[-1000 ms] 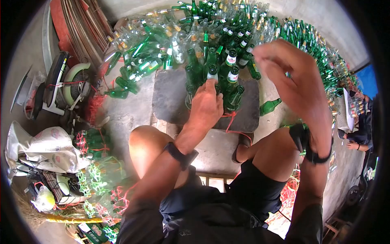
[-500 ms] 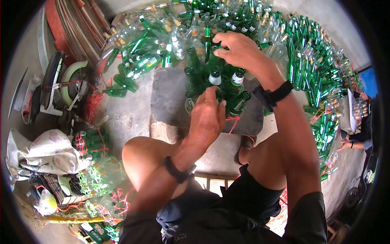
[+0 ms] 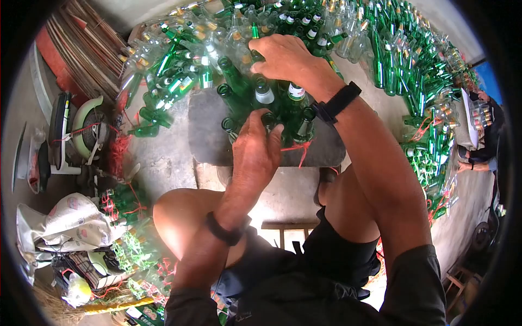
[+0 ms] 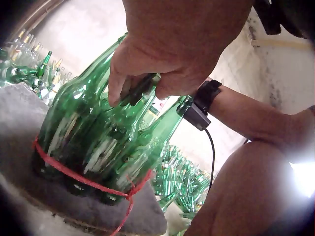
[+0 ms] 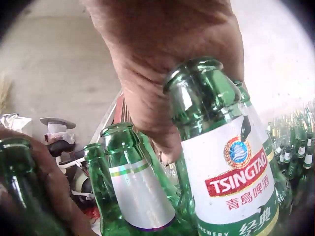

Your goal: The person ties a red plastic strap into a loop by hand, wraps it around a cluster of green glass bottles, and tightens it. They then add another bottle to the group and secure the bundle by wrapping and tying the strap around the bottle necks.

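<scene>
While both hands work over the dark slab [image 3: 202, 133], we see a bundle of green bottles [image 4: 96, 142] standing upright on it, necks up and bodies pressed together. In the left wrist view, we find a red cord [image 4: 78, 177] passing round the lower part of the bundle, with a loose end hanging over the slab's edge. We see the left hand [image 3: 253, 155] holding a near bottle [image 3: 268, 118] by its neck, fingers and thumb curled narrowly round it. We see the right hand [image 3: 291, 57] reaching across to the far side, holding the top of a far bottle [image 3: 257, 56] between thumb and fingers; in the right wrist view, part of that hand is hidden behind a Tsingtao bottle [image 5: 231, 167]. Just beside this one, we notice a bottle with a silvery label [image 5: 140, 194].

We see a black band on each wrist, one on the left [image 3: 224, 231] and one on the right [image 3: 340, 102]. Beyond the slab, we make out a broad heap of green and clear bottles [image 3: 399, 60], many lying on their sides. On the left, we see stacked boards [image 3: 81, 46] and, nearer, a white sack [image 3: 79, 220]. At the right edge, we glimpse another person [image 3: 483, 149], mostly cut off from view.
</scene>
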### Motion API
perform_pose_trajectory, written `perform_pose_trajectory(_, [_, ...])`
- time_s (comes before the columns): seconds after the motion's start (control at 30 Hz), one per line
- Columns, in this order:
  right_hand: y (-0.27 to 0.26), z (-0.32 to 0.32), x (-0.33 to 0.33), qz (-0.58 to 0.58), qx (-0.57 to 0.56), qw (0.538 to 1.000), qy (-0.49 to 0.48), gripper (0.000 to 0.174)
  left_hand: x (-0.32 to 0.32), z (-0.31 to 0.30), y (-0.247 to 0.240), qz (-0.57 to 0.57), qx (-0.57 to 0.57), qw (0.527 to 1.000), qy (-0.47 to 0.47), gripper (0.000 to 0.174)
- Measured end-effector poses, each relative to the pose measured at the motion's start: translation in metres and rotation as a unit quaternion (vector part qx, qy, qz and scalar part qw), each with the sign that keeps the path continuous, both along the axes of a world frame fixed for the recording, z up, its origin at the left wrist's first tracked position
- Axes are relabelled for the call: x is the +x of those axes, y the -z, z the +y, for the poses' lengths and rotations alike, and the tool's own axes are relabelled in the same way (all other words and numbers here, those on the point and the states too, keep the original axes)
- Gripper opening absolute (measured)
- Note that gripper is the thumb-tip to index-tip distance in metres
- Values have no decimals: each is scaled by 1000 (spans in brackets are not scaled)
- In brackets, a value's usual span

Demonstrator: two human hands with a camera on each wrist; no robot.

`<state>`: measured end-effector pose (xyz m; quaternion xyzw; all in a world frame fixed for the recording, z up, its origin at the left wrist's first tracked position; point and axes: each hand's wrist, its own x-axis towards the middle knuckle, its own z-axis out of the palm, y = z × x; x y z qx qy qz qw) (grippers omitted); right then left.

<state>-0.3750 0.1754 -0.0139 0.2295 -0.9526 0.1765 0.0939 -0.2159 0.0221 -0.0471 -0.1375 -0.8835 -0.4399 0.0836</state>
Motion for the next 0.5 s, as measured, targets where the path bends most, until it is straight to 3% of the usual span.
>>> perform_pose_trajectory(0.5, [-8, -6, 1, -4, 28, 999, 31, 42, -1, -2, -9, -42, -3, 999, 27, 33])
